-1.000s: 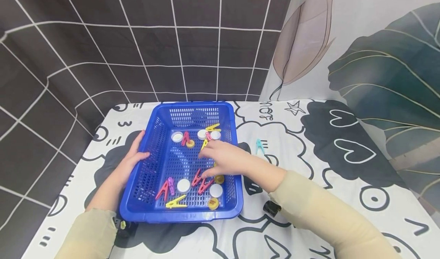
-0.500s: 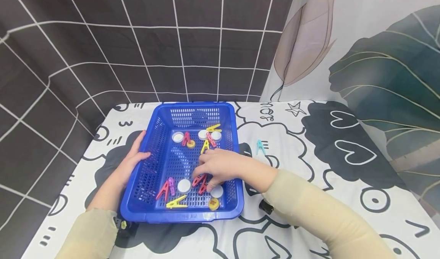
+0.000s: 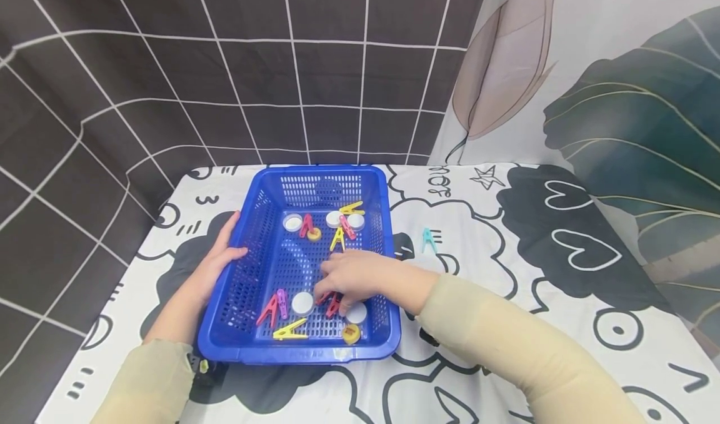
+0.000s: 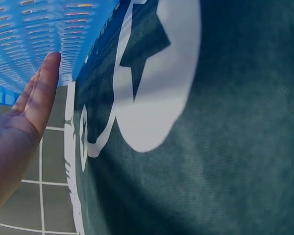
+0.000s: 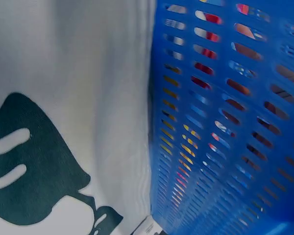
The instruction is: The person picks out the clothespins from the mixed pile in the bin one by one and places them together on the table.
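A blue plastic basket [image 3: 298, 354] stands on the patterned cloth. My left hand [image 3: 216, 258] rests against its left wall, thumb over the rim; the left wrist view shows straight fingers [image 4: 50, 81] along the outside. My right hand [image 3: 357, 277] reaches over the right wall into the basket, fingers bent down around red clothespins [image 3: 333, 305]. I cannot tell whether it pinches one. Close to its thumb lie a white bottle cap [image 3: 356, 313] and a yellow cap [image 3: 351, 333]. Beyond the hand is a yellow clothespin [image 3: 337, 239]. In the right wrist view, the basket wall [image 5: 220, 117] hides the right hand.
Elsewhere in the basket are a purple clothespin [image 3: 282, 303], a pink-red clothespin [image 3: 268, 311], a yellow clothespin [image 3: 289, 330] and several white caps, one near the front [image 3: 302, 302]. A turquoise clothespin [image 3: 429, 241] lies on the cloth right of the basket. A dark grid-patterned curtain [image 3: 326, 74] hangs behind.
My right hand has come lower and nearer in the basket, its fingers now around the red clothespins. The yellow and pink clothespins beyond it are uncovered. My left hand stays at the basket wall.
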Tool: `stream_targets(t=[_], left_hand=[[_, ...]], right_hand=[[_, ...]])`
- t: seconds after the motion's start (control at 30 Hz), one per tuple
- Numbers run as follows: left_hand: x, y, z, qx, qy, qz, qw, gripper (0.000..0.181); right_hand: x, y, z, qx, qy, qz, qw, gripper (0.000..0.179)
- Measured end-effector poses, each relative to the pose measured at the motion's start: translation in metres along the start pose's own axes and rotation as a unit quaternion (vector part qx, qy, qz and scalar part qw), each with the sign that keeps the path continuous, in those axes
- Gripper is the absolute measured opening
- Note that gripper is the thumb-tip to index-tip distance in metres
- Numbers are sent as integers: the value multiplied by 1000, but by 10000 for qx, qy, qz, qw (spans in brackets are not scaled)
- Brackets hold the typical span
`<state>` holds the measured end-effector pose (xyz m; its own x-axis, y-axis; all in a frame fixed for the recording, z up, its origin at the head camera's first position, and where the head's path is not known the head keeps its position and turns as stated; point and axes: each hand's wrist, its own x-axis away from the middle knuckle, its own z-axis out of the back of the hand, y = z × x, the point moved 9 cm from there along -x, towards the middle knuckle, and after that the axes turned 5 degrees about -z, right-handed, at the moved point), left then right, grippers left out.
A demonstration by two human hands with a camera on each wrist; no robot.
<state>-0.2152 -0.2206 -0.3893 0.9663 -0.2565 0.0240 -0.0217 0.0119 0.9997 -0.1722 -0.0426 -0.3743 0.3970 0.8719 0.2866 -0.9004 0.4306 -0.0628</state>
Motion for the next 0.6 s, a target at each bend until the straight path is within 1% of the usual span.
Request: stream_targets(t=[0.2, 0.37, 0.6], left_hand=[[0, 0, 0, 85, 30, 12, 10000, 76], [1, 0, 2, -29, 93, 39, 9999, 76], [0, -1, 1, 5, 60, 49, 10000, 75]], right_hand=[[-6, -3, -11, 102, -316, -28, 9994, 42], [-8, -5, -14, 68, -376, 18, 9993, 43], [-9, -7, -14, 109, -404, 107, 9991, 40]])
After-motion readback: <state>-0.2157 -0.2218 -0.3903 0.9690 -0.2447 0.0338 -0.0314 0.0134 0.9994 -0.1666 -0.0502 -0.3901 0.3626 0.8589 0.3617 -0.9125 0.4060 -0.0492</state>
